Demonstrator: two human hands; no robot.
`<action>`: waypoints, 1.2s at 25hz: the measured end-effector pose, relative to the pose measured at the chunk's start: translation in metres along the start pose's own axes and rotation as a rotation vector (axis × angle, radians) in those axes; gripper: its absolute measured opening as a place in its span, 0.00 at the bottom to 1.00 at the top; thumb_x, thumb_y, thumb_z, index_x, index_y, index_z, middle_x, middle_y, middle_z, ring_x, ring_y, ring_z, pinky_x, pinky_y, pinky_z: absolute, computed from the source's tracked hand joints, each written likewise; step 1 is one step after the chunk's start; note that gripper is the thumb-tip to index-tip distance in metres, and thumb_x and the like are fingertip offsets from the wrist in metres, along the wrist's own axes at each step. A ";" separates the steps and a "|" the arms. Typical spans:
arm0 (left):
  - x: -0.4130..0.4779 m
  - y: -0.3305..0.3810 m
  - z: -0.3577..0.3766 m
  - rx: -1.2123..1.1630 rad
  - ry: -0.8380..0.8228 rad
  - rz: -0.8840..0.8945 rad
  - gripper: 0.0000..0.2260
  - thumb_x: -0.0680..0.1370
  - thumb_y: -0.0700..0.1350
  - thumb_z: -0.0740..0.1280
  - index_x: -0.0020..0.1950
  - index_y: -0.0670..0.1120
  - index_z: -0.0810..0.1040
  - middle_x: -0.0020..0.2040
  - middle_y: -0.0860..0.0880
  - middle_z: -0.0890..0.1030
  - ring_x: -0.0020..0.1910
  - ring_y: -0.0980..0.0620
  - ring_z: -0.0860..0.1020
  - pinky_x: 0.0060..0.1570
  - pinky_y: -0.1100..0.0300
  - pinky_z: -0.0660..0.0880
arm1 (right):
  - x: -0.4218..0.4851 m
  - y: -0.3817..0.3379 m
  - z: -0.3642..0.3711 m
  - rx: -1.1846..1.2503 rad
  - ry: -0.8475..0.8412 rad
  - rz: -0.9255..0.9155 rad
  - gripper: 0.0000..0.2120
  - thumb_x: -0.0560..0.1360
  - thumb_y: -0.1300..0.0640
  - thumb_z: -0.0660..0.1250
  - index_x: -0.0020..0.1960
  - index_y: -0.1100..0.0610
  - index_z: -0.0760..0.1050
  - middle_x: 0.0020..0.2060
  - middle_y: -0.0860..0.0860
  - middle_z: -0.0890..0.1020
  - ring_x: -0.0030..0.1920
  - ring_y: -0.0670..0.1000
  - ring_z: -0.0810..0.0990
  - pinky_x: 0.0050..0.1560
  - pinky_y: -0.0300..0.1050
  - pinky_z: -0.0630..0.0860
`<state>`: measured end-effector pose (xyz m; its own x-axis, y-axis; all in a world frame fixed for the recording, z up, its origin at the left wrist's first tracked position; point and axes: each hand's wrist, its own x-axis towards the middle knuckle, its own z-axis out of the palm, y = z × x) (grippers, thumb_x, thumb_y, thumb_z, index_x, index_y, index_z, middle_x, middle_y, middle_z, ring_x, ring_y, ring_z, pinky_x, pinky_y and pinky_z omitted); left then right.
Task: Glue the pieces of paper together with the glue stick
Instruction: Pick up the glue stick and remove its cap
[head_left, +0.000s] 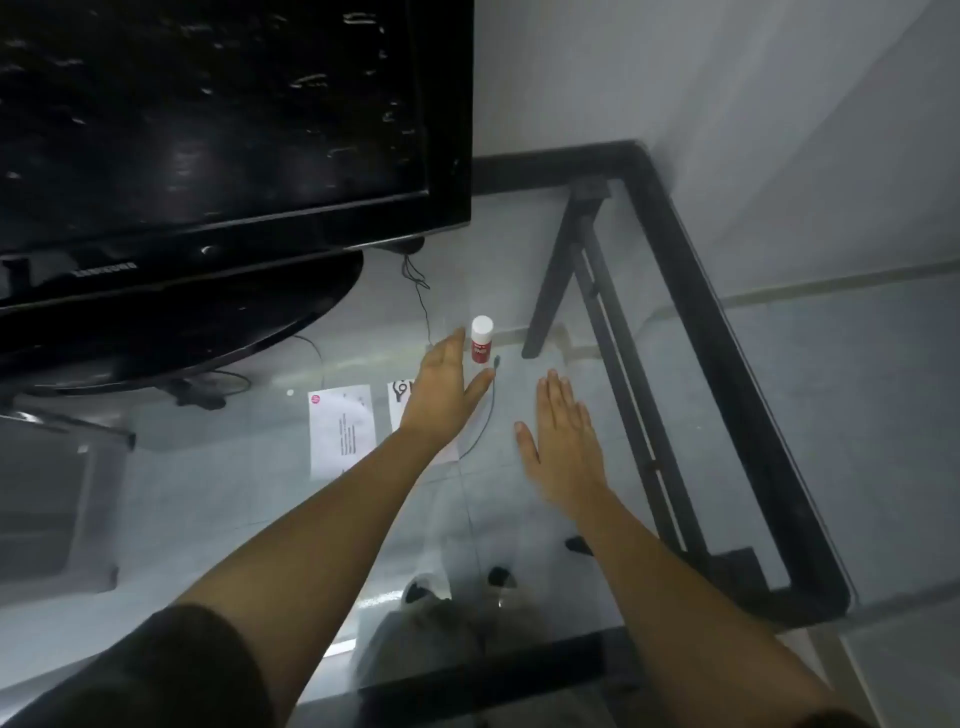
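Glass formed the top of the desk, with a black television at upper left. At mid-frame the glue stick stood upright. My left hand was spread open just beside it, covering one paper; another paper lay further left. My right hand rested flat, empty.

Black TV, thin cable, glass table

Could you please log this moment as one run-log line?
left hand: open, reaching at glue stick | right hand: open, empty | glue stick: upright, capped | papers: apart on glass table
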<state>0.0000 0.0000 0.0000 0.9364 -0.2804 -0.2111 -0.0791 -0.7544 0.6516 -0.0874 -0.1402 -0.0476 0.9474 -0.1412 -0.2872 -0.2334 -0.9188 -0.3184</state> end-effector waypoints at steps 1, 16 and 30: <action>0.005 0.002 0.002 -0.060 0.051 0.000 0.25 0.77 0.50 0.65 0.70 0.42 0.64 0.67 0.41 0.71 0.67 0.43 0.69 0.64 0.54 0.67 | 0.000 0.001 0.002 -0.027 0.035 -0.005 0.31 0.80 0.45 0.46 0.76 0.57 0.40 0.77 0.53 0.43 0.77 0.51 0.41 0.72 0.45 0.36; -0.027 0.010 -0.044 -0.341 0.097 0.015 0.17 0.78 0.47 0.63 0.66 0.46 0.71 0.50 0.48 0.77 0.47 0.52 0.78 0.47 0.65 0.74 | 0.001 -0.019 -0.045 0.417 -0.002 0.082 0.25 0.80 0.47 0.53 0.74 0.56 0.57 0.74 0.53 0.62 0.74 0.52 0.60 0.73 0.45 0.58; -0.051 0.004 -0.086 -0.314 0.096 0.111 0.09 0.74 0.48 0.69 0.52 0.47 0.75 0.45 0.58 0.78 0.43 0.62 0.76 0.41 0.76 0.69 | 0.020 -0.083 -0.125 0.990 0.061 0.021 0.11 0.74 0.53 0.68 0.55 0.54 0.78 0.46 0.44 0.81 0.49 0.44 0.79 0.52 0.34 0.74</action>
<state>-0.0186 0.0620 0.0765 0.9571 -0.2820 -0.0666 -0.0869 -0.4988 0.8623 -0.0221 -0.1126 0.0861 0.9441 -0.1981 -0.2636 -0.3018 -0.1970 -0.9328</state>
